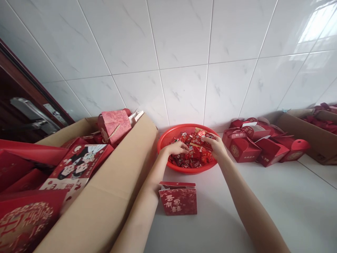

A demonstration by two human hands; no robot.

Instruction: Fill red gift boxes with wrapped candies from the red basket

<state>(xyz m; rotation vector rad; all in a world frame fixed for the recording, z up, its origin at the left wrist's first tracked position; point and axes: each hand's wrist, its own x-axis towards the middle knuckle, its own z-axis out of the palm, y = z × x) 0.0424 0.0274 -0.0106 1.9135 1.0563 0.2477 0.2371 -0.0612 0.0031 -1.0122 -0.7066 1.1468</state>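
Observation:
A red plastic basket (190,171) holds a heap of red-wrapped candies (195,154). Over its left half, my left hand (178,148) reaches down with fingers drawn together at the candies; what is between the fingertips is too small to make out. At the right side of the basket, my right hand (216,144) pinches a red-wrapped candy (201,133) between thumb and fingers. Just in front of the basket stands a small red gift box (179,202) with white characters, its top flaps apart. My left forearm passes beside that box.
On the left, a large cardboard box (116,179) contains red gift boxes and bags. Several red gift boxes (246,151) stand to the right of the basket, before another cardboard box (297,128). A tiled wall (184,91) rises behind; a door handle (34,116) shows far left.

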